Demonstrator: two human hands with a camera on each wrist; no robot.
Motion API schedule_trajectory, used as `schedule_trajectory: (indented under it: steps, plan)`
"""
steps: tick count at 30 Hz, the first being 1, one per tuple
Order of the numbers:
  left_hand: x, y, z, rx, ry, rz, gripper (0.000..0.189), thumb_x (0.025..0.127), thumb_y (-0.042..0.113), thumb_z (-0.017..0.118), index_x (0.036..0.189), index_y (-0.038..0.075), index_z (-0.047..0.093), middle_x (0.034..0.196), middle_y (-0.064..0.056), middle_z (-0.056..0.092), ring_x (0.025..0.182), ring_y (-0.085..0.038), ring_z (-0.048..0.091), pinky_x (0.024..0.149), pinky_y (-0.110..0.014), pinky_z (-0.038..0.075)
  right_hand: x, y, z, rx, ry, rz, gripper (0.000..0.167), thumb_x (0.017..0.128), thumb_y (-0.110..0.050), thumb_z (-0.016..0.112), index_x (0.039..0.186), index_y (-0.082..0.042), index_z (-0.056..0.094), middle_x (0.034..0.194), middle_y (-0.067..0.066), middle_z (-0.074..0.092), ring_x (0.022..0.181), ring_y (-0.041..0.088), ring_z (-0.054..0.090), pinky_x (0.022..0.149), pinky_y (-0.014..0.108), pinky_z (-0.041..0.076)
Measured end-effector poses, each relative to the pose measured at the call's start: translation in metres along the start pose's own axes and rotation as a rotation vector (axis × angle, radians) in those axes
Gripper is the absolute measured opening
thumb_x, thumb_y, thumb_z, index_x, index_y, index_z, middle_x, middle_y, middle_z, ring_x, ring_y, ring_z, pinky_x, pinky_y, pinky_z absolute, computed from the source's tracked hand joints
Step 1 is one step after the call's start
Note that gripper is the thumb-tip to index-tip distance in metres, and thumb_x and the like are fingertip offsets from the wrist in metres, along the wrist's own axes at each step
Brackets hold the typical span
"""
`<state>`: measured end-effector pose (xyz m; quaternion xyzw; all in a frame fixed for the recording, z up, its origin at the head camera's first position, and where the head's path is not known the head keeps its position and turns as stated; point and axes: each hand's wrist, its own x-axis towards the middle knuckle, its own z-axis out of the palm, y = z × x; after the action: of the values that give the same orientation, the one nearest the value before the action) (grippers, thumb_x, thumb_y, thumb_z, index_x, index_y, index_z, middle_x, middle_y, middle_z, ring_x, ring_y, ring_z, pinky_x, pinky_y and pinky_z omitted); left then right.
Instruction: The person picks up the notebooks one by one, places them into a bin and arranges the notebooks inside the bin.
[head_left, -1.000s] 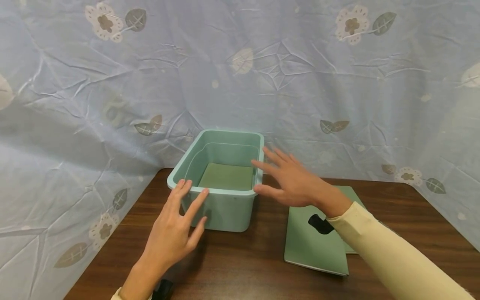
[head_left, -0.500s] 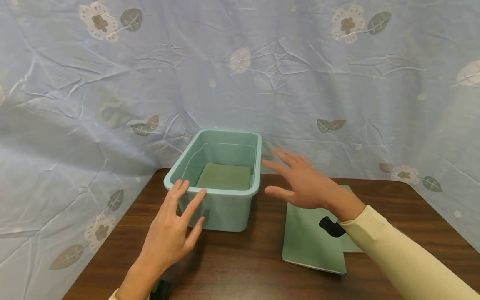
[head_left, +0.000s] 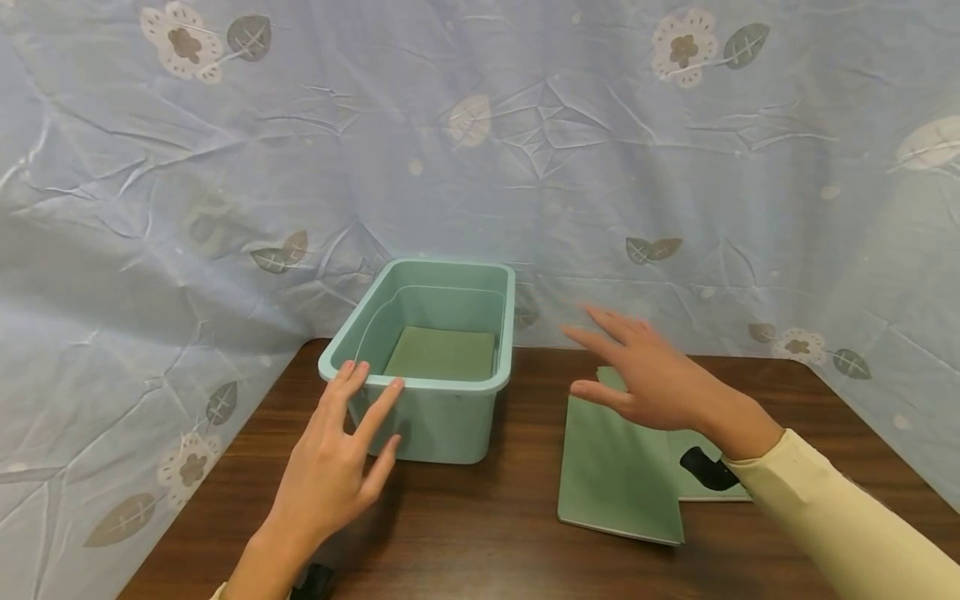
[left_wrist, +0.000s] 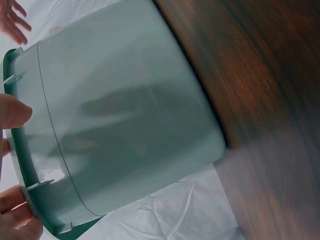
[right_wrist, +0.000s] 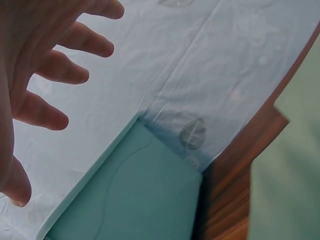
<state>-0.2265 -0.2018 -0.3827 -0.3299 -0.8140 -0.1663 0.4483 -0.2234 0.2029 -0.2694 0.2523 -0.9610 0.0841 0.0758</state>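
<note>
Across the back, a creased, pale blue floral curtain, down to the far edge of a dark wooden table. Upright on the table, left of the middle, a teal bin, in the same spot as a second ago. To the right of the bin and apart from it, a near green booklet, apparently on top of a second green booklet and overlapping part of it. Flat on the bin's floor, a third green booklet, unmoved as well. Chief change: away from just beside the bin's right rim, a shift rightward by the right hand, now over the far part of the table booklets in the head view; no telling how high. Fingers spread and apart, nothing between them. At the bin's near rim as before, the left hand, fingers also apart and unclamped; hard to tell how firmly in contact. Judging from that: right side of the bin left free, left hand alone at the rim; one booklet inside, two outside. Smallest, at the right wrist, a black band.
</note>
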Motion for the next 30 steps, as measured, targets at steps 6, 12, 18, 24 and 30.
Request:
schedule_trajectory:
  steps: [6, 12, 18, 24, 30]
  plan:
    - [0.001, -0.001, -0.001, -0.002, -0.011, -0.003, 0.054, 0.112, 0.044, 0.039, 0.154, 0.015, 0.057, 0.155, -0.034, 0.048, 0.146, -0.052, 0.047, 0.109, -0.067, 0.051, -0.017, 0.014, -0.002, -0.008, -0.018, 0.045, 0.075, 0.103, -0.061, 0.058, 0.168, -0.036, 0.030, 0.179, 0.010, 0.017, 0.163, 0.043, 0.023, 0.128, 0.076, 0.014]
    - [0.001, 0.001, -0.001, 0.000, -0.006, -0.006, 0.054, 0.111, 0.044, 0.039, 0.154, 0.015, 0.057, 0.155, -0.034, 0.048, 0.146, -0.051, 0.048, 0.105, -0.069, 0.052, -0.033, 0.025, -0.007, -0.027, -0.027, 0.081, 0.074, 0.104, -0.061, 0.058, 0.168, -0.033, 0.033, 0.179, 0.013, 0.018, 0.163, 0.045, 0.023, 0.127, 0.076, 0.015]
    - [0.001, 0.000, -0.001, 0.004, -0.006, -0.007, 0.054, 0.111, 0.044, 0.039, 0.154, 0.015, 0.057, 0.155, -0.034, 0.048, 0.146, -0.052, 0.047, 0.105, -0.068, 0.052, -0.050, 0.037, -0.010, -0.015, -0.004, 0.083, 0.072, 0.104, -0.055, 0.062, 0.166, -0.029, 0.037, 0.178, 0.016, 0.020, 0.160, 0.048, 0.026, 0.125, 0.077, 0.020]
    - [0.001, 0.000, -0.001, 0.006, -0.002, -0.003, 0.054, 0.111, 0.044, 0.039, 0.154, 0.014, 0.057, 0.154, -0.034, 0.048, 0.146, -0.052, 0.048, 0.105, -0.068, 0.052, -0.065, 0.047, -0.009, -0.002, 0.030, 0.064, 0.070, 0.104, -0.047, 0.066, 0.165, -0.027, 0.039, 0.176, 0.018, 0.023, 0.157, 0.052, 0.030, 0.119, 0.080, 0.026]
    - [0.001, 0.001, -0.001, 0.007, -0.003, -0.005, 0.054, 0.111, 0.043, 0.040, 0.154, 0.015, 0.057, 0.155, -0.034, 0.048, 0.146, -0.051, 0.048, 0.106, -0.067, 0.051, -0.081, 0.051, -0.011, -0.039, 0.039, 0.070, 0.070, 0.104, -0.046, 0.066, 0.165, -0.027, 0.040, 0.174, 0.020, 0.027, 0.153, 0.055, 0.034, 0.115, 0.078, 0.032]
